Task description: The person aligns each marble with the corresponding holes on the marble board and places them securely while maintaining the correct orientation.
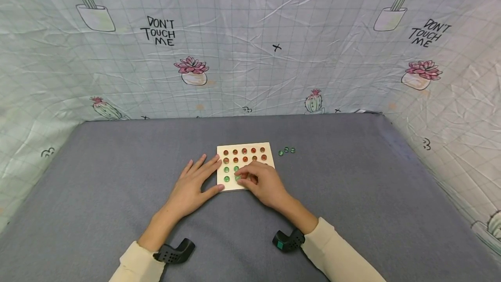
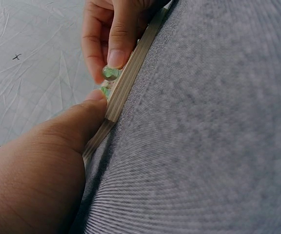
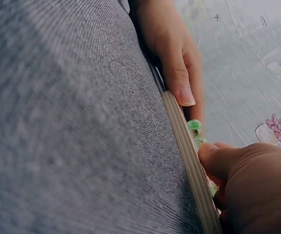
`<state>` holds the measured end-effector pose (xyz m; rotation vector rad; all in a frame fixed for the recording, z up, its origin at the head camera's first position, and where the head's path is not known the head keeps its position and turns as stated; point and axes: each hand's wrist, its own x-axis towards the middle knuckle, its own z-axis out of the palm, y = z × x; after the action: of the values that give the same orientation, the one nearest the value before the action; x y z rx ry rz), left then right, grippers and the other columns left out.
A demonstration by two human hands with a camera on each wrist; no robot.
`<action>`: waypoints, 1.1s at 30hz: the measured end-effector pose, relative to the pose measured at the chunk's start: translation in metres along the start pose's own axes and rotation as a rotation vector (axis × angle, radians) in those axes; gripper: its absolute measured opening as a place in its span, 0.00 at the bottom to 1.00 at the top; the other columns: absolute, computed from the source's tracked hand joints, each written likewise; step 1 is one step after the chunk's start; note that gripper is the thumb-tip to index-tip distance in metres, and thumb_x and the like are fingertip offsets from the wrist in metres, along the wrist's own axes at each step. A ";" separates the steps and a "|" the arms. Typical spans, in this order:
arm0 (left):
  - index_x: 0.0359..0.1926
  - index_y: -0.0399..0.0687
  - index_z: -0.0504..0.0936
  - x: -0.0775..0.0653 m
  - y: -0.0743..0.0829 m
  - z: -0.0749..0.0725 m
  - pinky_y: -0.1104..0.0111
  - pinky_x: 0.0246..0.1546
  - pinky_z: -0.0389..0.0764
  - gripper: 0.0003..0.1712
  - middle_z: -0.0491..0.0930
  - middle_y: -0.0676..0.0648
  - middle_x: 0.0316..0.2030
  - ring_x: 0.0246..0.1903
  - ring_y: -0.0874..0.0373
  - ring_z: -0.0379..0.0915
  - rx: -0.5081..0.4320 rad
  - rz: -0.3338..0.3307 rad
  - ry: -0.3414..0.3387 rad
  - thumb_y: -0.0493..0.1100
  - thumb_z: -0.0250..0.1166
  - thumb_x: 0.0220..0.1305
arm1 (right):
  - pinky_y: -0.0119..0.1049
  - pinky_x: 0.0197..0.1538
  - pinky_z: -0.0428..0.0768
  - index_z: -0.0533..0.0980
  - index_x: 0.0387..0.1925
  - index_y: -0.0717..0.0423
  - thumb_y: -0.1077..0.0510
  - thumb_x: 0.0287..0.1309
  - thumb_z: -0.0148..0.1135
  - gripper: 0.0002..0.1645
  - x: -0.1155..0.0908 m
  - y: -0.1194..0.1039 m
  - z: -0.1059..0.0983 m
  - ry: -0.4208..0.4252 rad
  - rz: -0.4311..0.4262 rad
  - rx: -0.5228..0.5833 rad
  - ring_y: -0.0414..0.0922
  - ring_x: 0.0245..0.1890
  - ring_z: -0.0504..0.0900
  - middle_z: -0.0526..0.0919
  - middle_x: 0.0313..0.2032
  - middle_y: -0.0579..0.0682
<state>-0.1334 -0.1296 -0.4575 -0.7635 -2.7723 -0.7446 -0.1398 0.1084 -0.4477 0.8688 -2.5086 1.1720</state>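
Note:
A pale wooden board [image 1: 221, 186] lies on the grey cloth, with rows of round hollows. Reddish-brown marbles [image 1: 244, 151] fill its two far rows, and green marbles [image 1: 226, 169] sit in the near rows at the left. My left hand [image 1: 192, 190] rests at the board's left side, fingers spread and straight, with the thumb on the near left corner. My right hand [image 1: 264, 184] is over the near part of the board and pinches a green marble [image 2: 110, 73] between thumb and finger, low at the second column. This hand hides the board's near right part.
Beyond the board's far right corner, three loose green marbles [image 1: 286, 149] lie on the grey cloth [image 1: 352, 195]. A printed curtain [image 1: 242, 55] hangs behind and along both sides. Black wrist devices [image 1: 175, 252] sit on both wrists.

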 end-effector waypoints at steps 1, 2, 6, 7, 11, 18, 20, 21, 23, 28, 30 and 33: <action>0.70 0.51 0.66 0.000 0.000 0.000 0.48 0.68 0.44 0.40 0.62 0.50 0.69 0.70 0.45 0.50 0.000 0.000 0.001 0.60 0.64 0.61 | 0.27 0.22 0.65 0.84 0.37 0.50 0.59 0.52 0.71 0.09 0.000 0.000 0.000 0.000 -0.003 -0.005 0.32 0.18 0.64 0.74 0.24 0.37; 0.70 0.51 0.66 0.000 0.000 0.000 0.48 0.68 0.43 0.40 0.61 0.50 0.69 0.70 0.45 0.50 -0.001 -0.001 0.000 0.60 0.64 0.61 | 0.27 0.22 0.65 0.84 0.37 0.50 0.58 0.52 0.72 0.09 0.000 0.000 0.000 -0.001 -0.006 -0.009 0.32 0.18 0.64 0.74 0.24 0.37; 0.70 0.51 0.65 0.000 0.000 -0.001 0.48 0.69 0.42 0.40 0.61 0.51 0.69 0.70 0.45 0.49 -0.007 -0.006 -0.010 0.60 0.64 0.61 | 0.27 0.22 0.64 0.85 0.37 0.50 0.58 0.52 0.72 0.09 0.000 -0.002 0.000 -0.003 -0.009 -0.025 0.32 0.18 0.63 0.74 0.24 0.37; 0.70 0.51 0.65 0.000 0.001 -0.001 0.48 0.69 0.42 0.40 0.60 0.51 0.70 0.70 0.45 0.48 -0.008 -0.007 -0.013 0.60 0.64 0.61 | 0.27 0.22 0.64 0.85 0.38 0.50 0.58 0.52 0.72 0.09 0.001 -0.003 -0.001 -0.005 -0.008 -0.031 0.32 0.18 0.63 0.74 0.24 0.37; 0.70 0.52 0.65 0.000 0.001 -0.001 0.48 0.69 0.42 0.41 0.60 0.51 0.70 0.70 0.45 0.48 -0.006 -0.008 -0.016 0.61 0.64 0.61 | 0.28 0.22 0.64 0.85 0.39 0.50 0.59 0.52 0.71 0.10 0.000 -0.004 -0.001 -0.011 -0.001 -0.044 0.32 0.19 0.63 0.75 0.24 0.38; 0.70 0.51 0.65 0.000 0.002 -0.001 0.48 0.69 0.42 0.40 0.61 0.50 0.70 0.70 0.45 0.49 -0.001 -0.007 -0.016 0.60 0.64 0.61 | 0.27 0.21 0.63 0.85 0.40 0.49 0.59 0.53 0.71 0.11 0.000 -0.003 0.000 -0.018 0.014 -0.063 0.31 0.18 0.61 0.74 0.24 0.37; 0.70 0.51 0.65 0.001 0.002 -0.001 0.48 0.69 0.42 0.40 0.61 0.50 0.69 0.70 0.45 0.49 0.000 -0.006 -0.016 0.60 0.64 0.61 | 0.27 0.21 0.63 0.85 0.40 0.49 0.59 0.53 0.71 0.11 0.000 -0.003 0.000 -0.019 0.015 -0.066 0.31 0.18 0.61 0.74 0.24 0.37; 0.70 0.51 0.65 0.001 0.002 -0.001 0.48 0.69 0.42 0.40 0.61 0.50 0.69 0.70 0.45 0.49 0.000 -0.006 -0.017 0.60 0.64 0.61 | 0.27 0.21 0.63 0.85 0.41 0.49 0.58 0.53 0.71 0.11 0.000 -0.003 0.000 -0.019 0.015 -0.068 0.31 0.18 0.61 0.74 0.24 0.37; 0.70 0.51 0.65 0.001 0.002 -0.001 0.48 0.69 0.42 0.40 0.61 0.50 0.69 0.70 0.45 0.49 -0.001 -0.005 -0.017 0.60 0.64 0.61 | 0.27 0.21 0.63 0.85 0.41 0.50 0.58 0.53 0.71 0.11 0.000 -0.003 -0.001 -0.020 0.015 -0.069 0.31 0.18 0.61 0.75 0.24 0.37; 0.70 0.51 0.65 0.001 0.002 -0.001 0.47 0.69 0.42 0.40 0.61 0.50 0.69 0.70 0.45 0.49 0.000 -0.005 -0.016 0.61 0.64 0.61 | 0.28 0.21 0.63 0.85 0.41 0.50 0.59 0.54 0.71 0.11 0.001 -0.004 -0.001 -0.031 0.023 -0.081 0.31 0.18 0.61 0.75 0.25 0.38; 0.70 0.51 0.65 0.001 0.002 -0.001 0.47 0.69 0.42 0.40 0.61 0.50 0.69 0.70 0.45 0.49 0.000 -0.005 -0.016 0.61 0.64 0.61 | 0.28 0.21 0.63 0.85 0.42 0.50 0.58 0.54 0.70 0.12 0.001 -0.004 -0.002 -0.036 0.026 -0.084 0.31 0.18 0.61 0.75 0.25 0.38; 0.70 0.52 0.65 0.001 0.002 -0.001 0.48 0.69 0.42 0.41 0.61 0.51 0.69 0.70 0.45 0.48 -0.001 -0.006 -0.018 0.61 0.64 0.61 | 0.28 0.22 0.63 0.85 0.42 0.50 0.58 0.54 0.70 0.12 0.001 -0.004 -0.002 -0.034 0.025 -0.082 0.31 0.18 0.61 0.75 0.25 0.38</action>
<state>-0.1331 -0.1288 -0.4558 -0.7658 -2.7914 -0.7444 -0.1378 0.1072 -0.4435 0.8456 -2.5821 1.0617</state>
